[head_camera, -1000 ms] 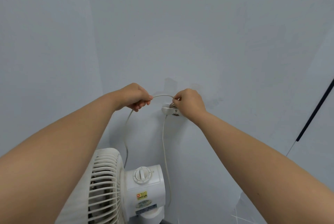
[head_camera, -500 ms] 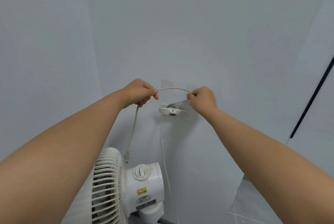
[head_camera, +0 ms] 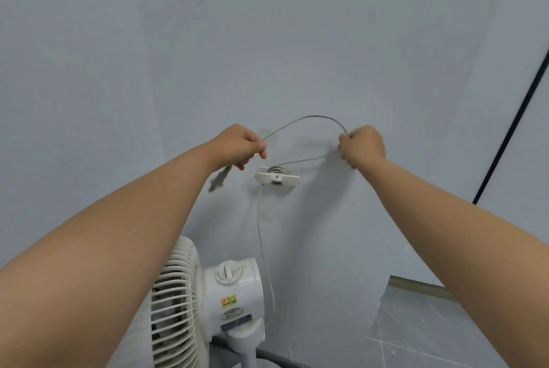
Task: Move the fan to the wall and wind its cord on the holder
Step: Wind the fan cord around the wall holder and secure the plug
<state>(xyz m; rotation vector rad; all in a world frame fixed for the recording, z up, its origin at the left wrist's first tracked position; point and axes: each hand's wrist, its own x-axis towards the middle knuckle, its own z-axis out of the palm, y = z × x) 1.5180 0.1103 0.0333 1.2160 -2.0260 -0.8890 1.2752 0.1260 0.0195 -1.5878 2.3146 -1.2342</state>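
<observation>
Between the two hands, a thin pale cord (head_camera: 312,116) rises in an arch against a plain grey wall (head_camera: 297,40). The left hand (head_camera: 242,144) is curled, pinching the cord between thumb and forefinger. The right hand (head_camera: 361,144) is curled too, pinching the far end of the arch.

Just below and between the hands, a small white holder (head_camera: 277,178) is fixed to the wall, with a few turns of cord already wrapped behind it. Its long axis runs level, one wing pointing toward each hand. From the holder, one run of cord climbs to the right hand. Another hangs straight down toward the fan (head_camera: 231,293), which stands well below the hands, close to the wall.

The fan's stem is upright. Its ribbed grille faces out under the left forearm, and the boxy motor housing with a round knob sits on the side nearer the wall.

Below the left hand hangs a blurred grey shape (head_camera: 219,179), probably the plug end, though it is too smeared to tell. Below the right forearm, a patch of tiled floor (head_camera: 430,323) shows.

The cord looks light, smooth and bendable, yet springy enough to hold its arch, so it may uncoil or slip if slackened. Pinching it close to the holder should keep each turn snug.
</observation>
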